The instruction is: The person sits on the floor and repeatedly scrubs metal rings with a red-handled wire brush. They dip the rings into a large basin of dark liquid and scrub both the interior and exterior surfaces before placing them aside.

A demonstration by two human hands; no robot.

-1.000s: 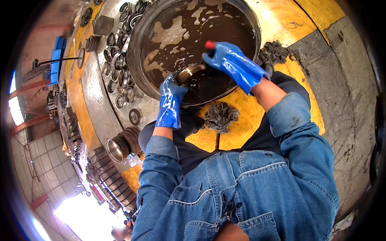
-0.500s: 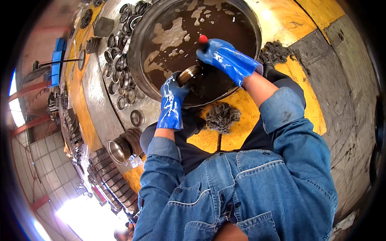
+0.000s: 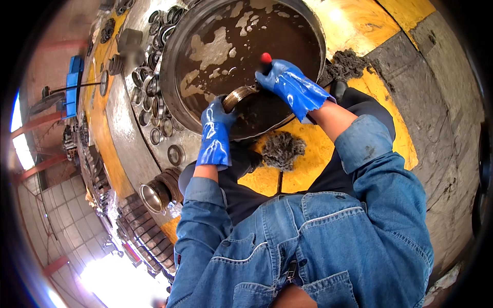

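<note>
My left hand point(image 3: 214, 117), in a wet blue rubber glove, grips a metal ring point(image 3: 239, 96), apparently a bearing ring, by its left side. The ring is tilted and held over dark liquid in a large round basin point(image 3: 170, 82). My right hand point(image 3: 288, 81), gloved alike, is closed around a tool with a red rounded end point(image 3: 265, 57) and a dark part below it. The tool's working end is hidden by the glove. My right fingertips are beside the ring's right end; I cannot tell whether they touch it.
Many metal rings point(image 3: 151, 84) lie left of the basin. A wider metal cylinder point(image 3: 153, 197) rests near my left knee. Grey fibre wads lie between my legs point(image 3: 283, 150) and by my right foot point(image 3: 348, 64). Pale foam patches point(image 3: 211, 47) float on the liquid.
My right hand with the red-ended tool has come slightly down and right, nearer the ring. My left hand still holds the ring, now shifted slightly left. The whole view has shifted a little.
</note>
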